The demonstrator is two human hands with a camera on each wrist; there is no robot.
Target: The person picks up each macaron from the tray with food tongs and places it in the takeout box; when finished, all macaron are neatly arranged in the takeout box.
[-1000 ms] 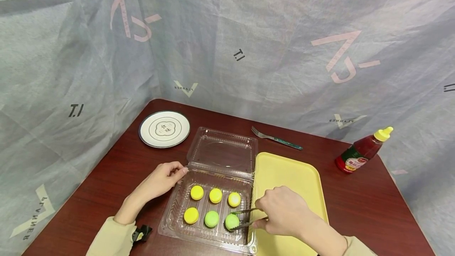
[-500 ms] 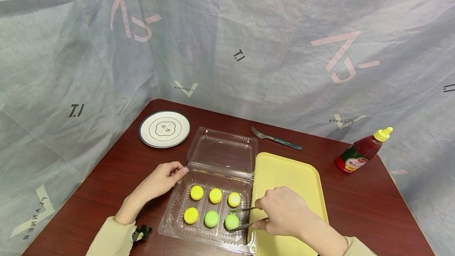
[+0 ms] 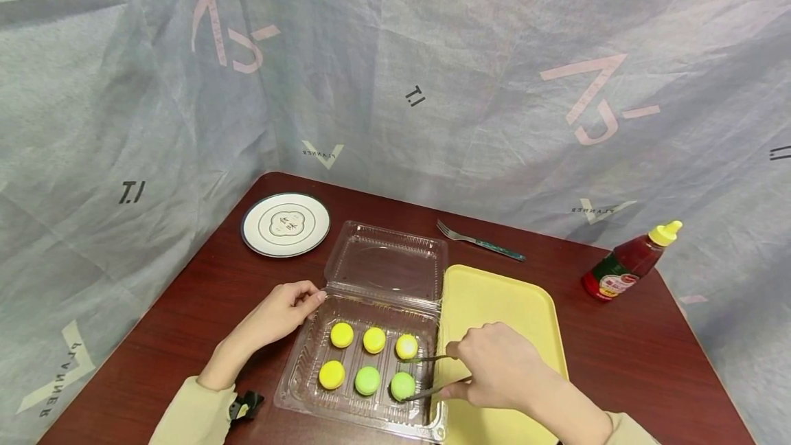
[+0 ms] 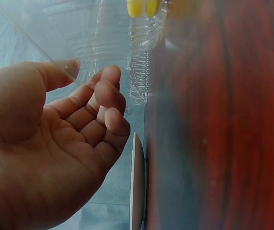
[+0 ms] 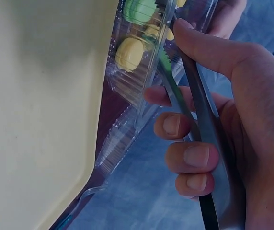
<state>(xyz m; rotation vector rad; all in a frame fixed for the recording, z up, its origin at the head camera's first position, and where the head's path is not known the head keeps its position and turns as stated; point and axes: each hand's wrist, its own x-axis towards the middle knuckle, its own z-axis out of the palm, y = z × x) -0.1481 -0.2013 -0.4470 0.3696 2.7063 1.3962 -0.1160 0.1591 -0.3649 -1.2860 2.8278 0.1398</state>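
Observation:
A clear plastic clamshell container lies open with its lid folded back. Two rows of macarons sit inside: several yellow ones, such as the near-left yellow macaron, and two green. My left hand pinches the container's left rim near the hinge, thumb above and fingertips beneath in the left wrist view. My right hand grips metal tongs with serrated tips. Their parted tips reach into the container, either side of the near-right green macaron; the far tip lies just below the right yellow macaron.
A yellow tray lies against the container's right side, under my right hand. Behind stands a fork. A white plate is at the far left, a red sauce bottle at the right. Grey cloth hangs behind the table.
The tongs have spread a little wider, their far tip shifting toward the yellow macaron. My right hand has moved slightly right. The left hand and the macarons stay in place.

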